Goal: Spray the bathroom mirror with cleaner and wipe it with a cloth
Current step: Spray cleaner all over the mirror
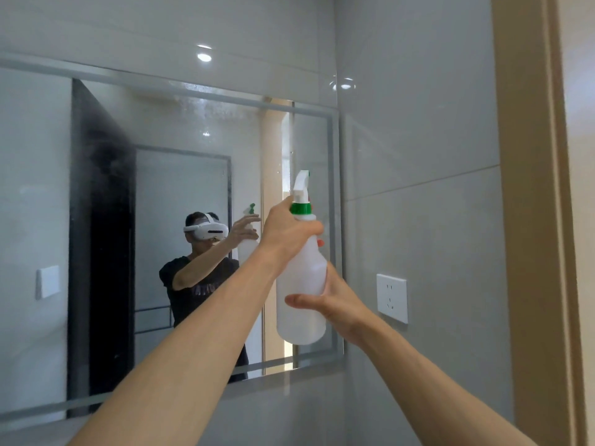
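A translucent white spray bottle [302,284] with a green collar and white trigger head is held up close to the right part of the wall mirror [180,175]. My left hand [286,230] grips the bottle's neck just under the trigger. My right hand [331,300] cups the bottle's body from the right and behind. A haze of fine droplets covers the mirror's upper middle and left. The mirror reflects a person wearing a white headset with arms raised. No cloth is in view.
Grey glossy wall tiles surround the mirror. A white wall socket [391,297] sits on the wall right of the mirror. A beige door frame [531,220] runs down the right side.
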A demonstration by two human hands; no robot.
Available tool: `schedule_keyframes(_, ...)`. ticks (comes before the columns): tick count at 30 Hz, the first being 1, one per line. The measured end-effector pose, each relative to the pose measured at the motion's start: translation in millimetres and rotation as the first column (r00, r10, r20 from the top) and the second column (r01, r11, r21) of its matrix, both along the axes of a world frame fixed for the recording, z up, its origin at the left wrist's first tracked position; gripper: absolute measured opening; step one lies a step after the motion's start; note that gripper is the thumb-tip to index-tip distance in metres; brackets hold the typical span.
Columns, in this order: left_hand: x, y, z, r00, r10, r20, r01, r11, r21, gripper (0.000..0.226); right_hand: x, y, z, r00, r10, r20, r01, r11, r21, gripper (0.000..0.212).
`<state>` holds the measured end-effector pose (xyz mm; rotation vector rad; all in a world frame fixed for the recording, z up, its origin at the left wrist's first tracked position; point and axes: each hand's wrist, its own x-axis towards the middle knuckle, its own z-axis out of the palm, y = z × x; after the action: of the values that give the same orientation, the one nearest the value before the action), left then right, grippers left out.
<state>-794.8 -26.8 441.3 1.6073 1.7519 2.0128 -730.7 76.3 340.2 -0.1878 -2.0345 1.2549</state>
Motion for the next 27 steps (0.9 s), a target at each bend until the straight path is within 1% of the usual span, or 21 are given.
schedule_keyframes(4, -7, 10, -23, 0.999, 0.039, 0.036, -0.039, 0.999, -0.005, 0.031, -3, 2, -26, 0.999, 0.006, 0.042, -0.004, 0.998, -0.056, 0.091)
schedule_keyframes(8, -16, 22, -44, 0.99, 0.141, 0.015, -0.14, 0.988, -0.067, 0.03, -7, 4, -49, 0.997, 0.021, 0.073, -0.013, 0.994, -0.107, 0.099)
schedule_keyframes(11, -20, 27, -55, 0.985, 0.172, 0.022, -0.17, 0.983, -0.066, 0.029, -9, 3, -60, 0.997, 0.026, 0.077, -0.017, 0.994, -0.111, 0.1)
schedule_keyframes(13, -20, 26, -58, 0.985, 0.169, 0.031, -0.166, 0.983, -0.074, 0.029, -10, 2, -64, 0.996, 0.024, 0.082, -0.014, 0.993, -0.113, 0.101)
schedule_keyframes(18, -25, 16, -64, 0.992, 0.08, 0.103, -0.074, 0.996, -0.059, 0.038, -16, -2, -70, 0.996, 0.004, 0.094, 0.007, 0.994, -0.112, 0.099)
schedule_keyframes(21, -27, 8, -68, 0.991, 0.075, 0.111, -0.067, 0.995, -0.067, 0.042, -21, -6, -73, 0.995, 0.001, 0.095, 0.009, 0.994, -0.105, 0.096)
schedule_keyframes(25, -29, 1, -79, 0.991, 0.079, 0.109, -0.069, 0.993, -0.091, 0.053, -25, -11, -86, 0.994, 0.01, 0.105, 0.002, 0.993, -0.116, 0.094)
schedule_keyframes(27, -29, -2, -87, 0.99, 0.079, 0.116, -0.066, 0.992, -0.111, 0.05, -25, -13, -94, 0.993, 0.019, 0.117, -0.004, 0.992, -0.125, 0.095)
